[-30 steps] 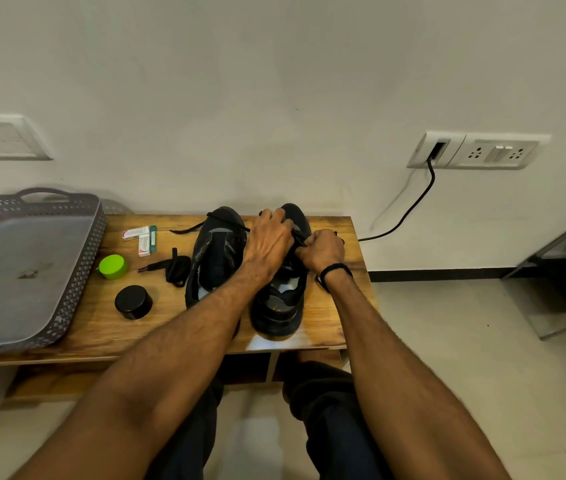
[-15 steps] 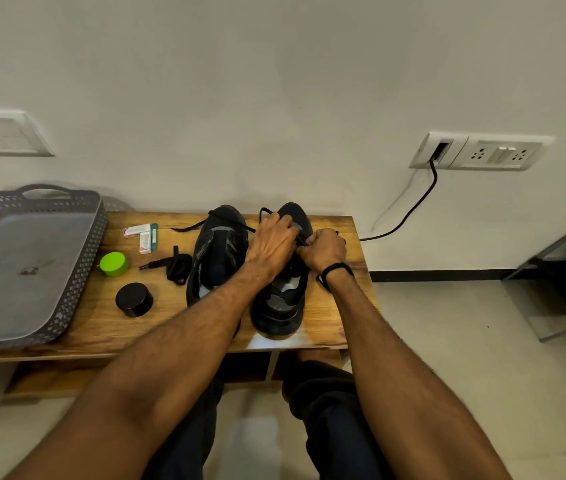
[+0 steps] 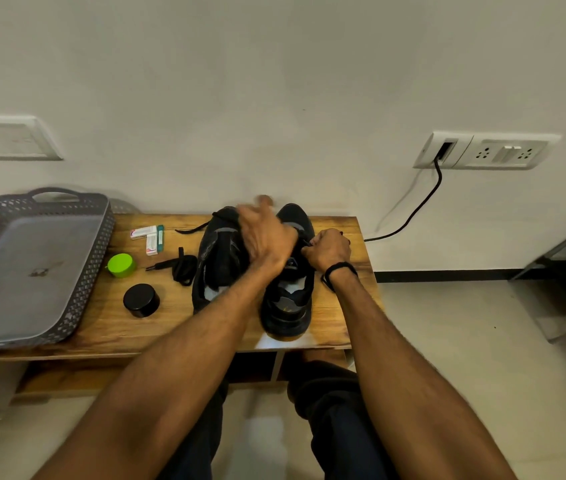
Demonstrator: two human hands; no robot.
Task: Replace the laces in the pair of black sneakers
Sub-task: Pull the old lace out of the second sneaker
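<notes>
Right, the black left sneaker [image 3: 214, 261] and right sneaker [image 3: 286, 310] sit side by side on the wooden desk [image 3: 136, 332], heels toward the person. The right hand [image 3: 328, 247] has its fingers pinching a black lace [image 3: 305, 242] at the right sneaker's eyelets. The left hand [image 3: 267, 237] is over the tongues and motion-blurred, so I can't tell what its fingers hold. The lace is probably limp, light woven cord that won't push, so grip near the stiff tip and pull. The sneaker likely slides on the smooth desk, so brace it. Uppers look matte and soft, soles chunky. A coiled lace [image 3: 184, 268] lies just beside the left sneaker.
</notes>
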